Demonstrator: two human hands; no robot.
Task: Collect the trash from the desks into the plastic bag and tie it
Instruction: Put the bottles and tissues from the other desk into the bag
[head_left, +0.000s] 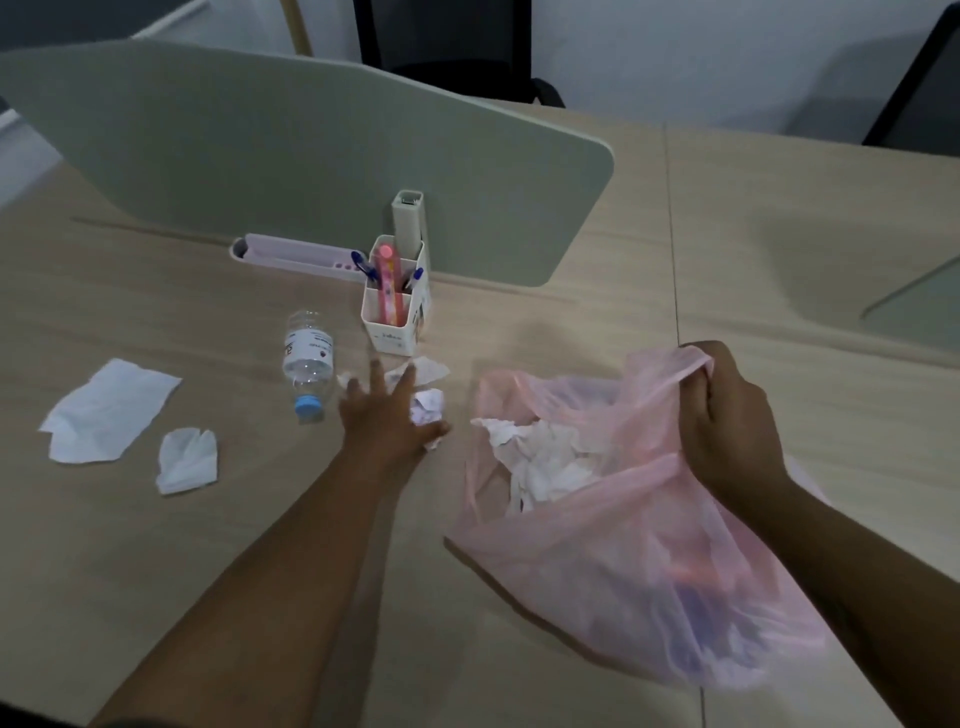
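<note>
At the lower right of the frame the pink plastic bag lies slumped on the pale wooden desk, its mouth gaping toward the centre with white paper scraps inside. The right hand sits at right of centre, fingers curled tight round the bag's gathered upper edge and lifting it. At the centre the left hand, somewhat blurred, reaches forward with fingers straight and spread apart over a crumpled paper ball; whether it touches the ball I cannot tell. Left of it, at middle left, lie a wadded tissue and a flat creased sheet of paper. Just beside the left hand's fingertips a clear water bottle lies on its side, blue cap toward the viewer. Behind it stands a white pen holder with pens, then a long pink tray against a grey-green divider panel. Dark chairs stand at the top.
</note>
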